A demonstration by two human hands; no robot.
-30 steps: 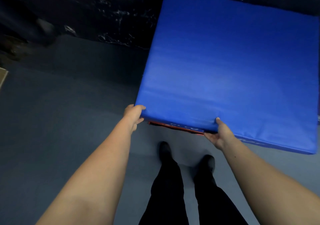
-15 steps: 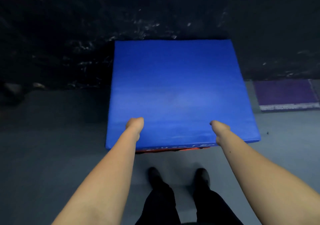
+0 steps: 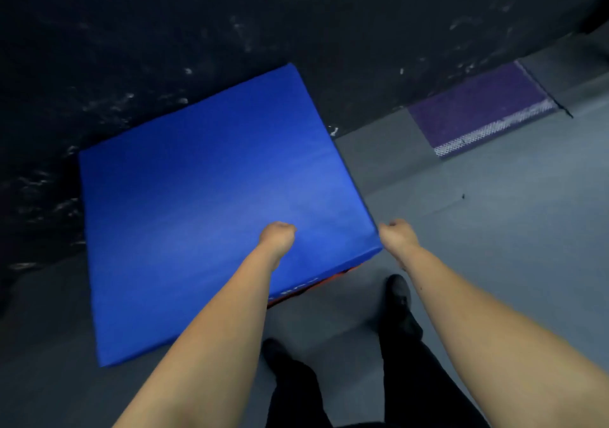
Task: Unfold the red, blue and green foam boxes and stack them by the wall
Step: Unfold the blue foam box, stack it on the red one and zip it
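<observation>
Head view: blue box (image 3: 211, 210) sits on red box (image 3: 333, 279) against wall (image 3: 197, 32) for stacking, left hand (image 3: 278, 235) and right hand (image 3: 397, 235) grip curled, empty.

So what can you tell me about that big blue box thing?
The blue foam box is a big flat square pad with a smooth, slightly shiny cover and faint lettering on its near side. It lies flat, its far edge at the dark wall, on something red peeking out below. The left hand is over its top, the right hand beside its corner; contact is unclear.
</observation>
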